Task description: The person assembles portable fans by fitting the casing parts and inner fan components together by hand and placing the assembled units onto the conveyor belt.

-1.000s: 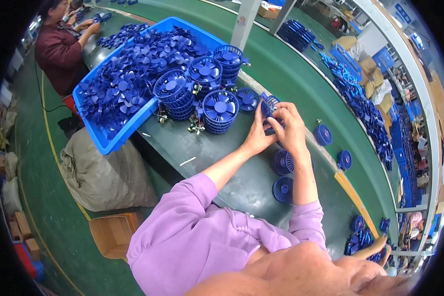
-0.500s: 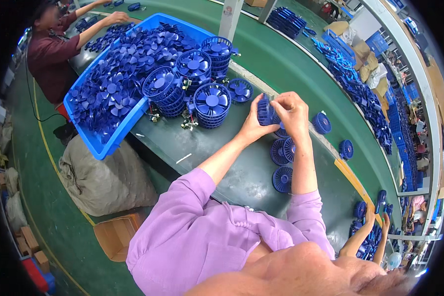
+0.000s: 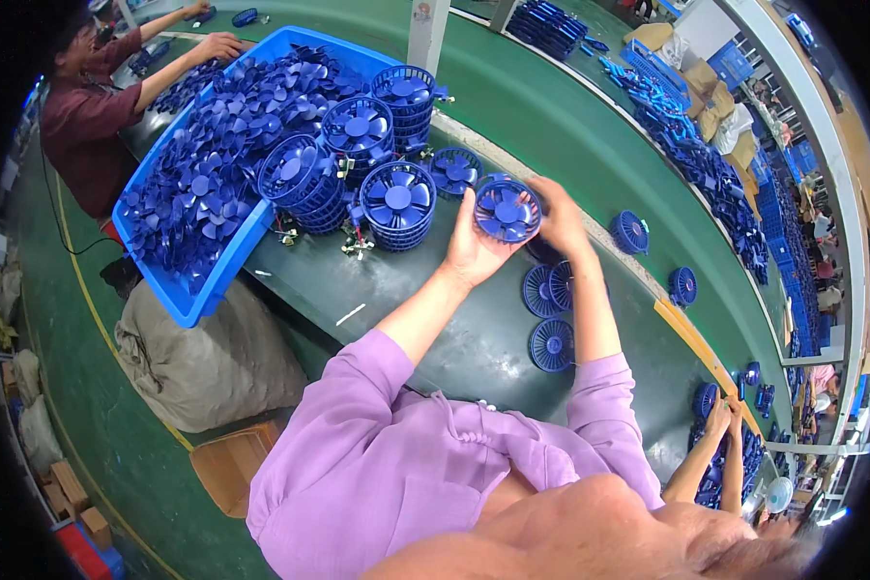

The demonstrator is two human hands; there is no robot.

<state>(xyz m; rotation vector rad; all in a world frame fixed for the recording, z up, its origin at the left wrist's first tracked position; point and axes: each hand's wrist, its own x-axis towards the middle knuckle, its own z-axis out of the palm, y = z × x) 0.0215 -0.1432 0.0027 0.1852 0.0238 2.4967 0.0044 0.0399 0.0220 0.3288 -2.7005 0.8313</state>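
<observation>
A round blue fan housing point(image 3: 507, 210) with a bladed fan inside is held up over the table, its open face turned toward me. My left hand point(image 3: 478, 244) is closed round its left and lower rim, thumb at the edge. At its right side my right hand point(image 3: 563, 224) grips the rim; some of its fingers are hidden behind. Just left stand stacks of similar fan housings point(image 3: 398, 198), with small wired parts hanging beside them. One single fan housing point(image 3: 454, 171) lies close to my left thumb. Below my hands several slotted blue fan covers point(image 3: 551, 345) lie on the table.
A blue bin point(image 3: 203, 307) heaped with loose fan blades point(image 3: 208, 184) stands at the left. Beyond the table runs a green conveyor belt point(image 3: 590, 184) carrying blue parts. A full sack point(image 3: 203, 358) sits on the floor. Co-workers' hands are at the upper left and lower right.
The fan housing was edge-on between my hands and is now tilted with its fan face toward me. Both hands have shifted slightly left and down with it.
</observation>
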